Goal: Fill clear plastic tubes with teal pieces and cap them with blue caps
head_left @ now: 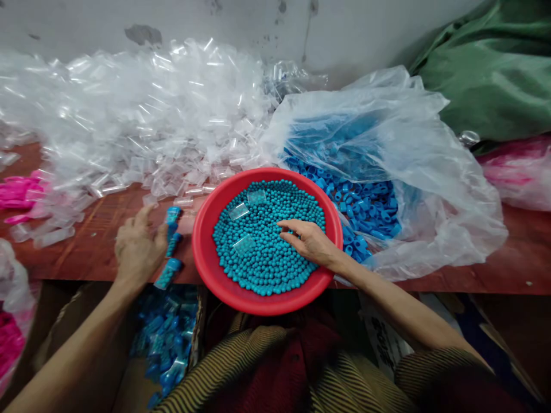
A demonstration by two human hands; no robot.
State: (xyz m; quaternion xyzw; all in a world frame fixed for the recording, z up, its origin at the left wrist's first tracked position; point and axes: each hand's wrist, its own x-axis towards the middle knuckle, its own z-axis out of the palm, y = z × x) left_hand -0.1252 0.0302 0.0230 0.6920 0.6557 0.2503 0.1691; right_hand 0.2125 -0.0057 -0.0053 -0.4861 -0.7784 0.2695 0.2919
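Note:
A red basin (202, 241) full of turquoise beads (267, 269) sits at the front of the table. My right hand (307, 241) is over the beads, thumb and fingers slightly apart, and nothing shows between them. Several clear plastic containers (244, 245) lie on the beads. To the left of the basin, my left hand (140, 244) is open and slightly blurred, beside small bead-filled containers with blue caps (173, 215). One capped container (167, 274) is tilted at the table edge, close to my left thumb but apart from it.
A big heap of clear containers (172, 115) covers the back left. Blue caps (365, 206) spill from a clear plastic bag (447, 189) at right. Pink pieces (21, 192) lie far left. Below the edge, a cardboard box (196, 327) holds filled containers (166, 332). A green sack (495, 74) stands back right.

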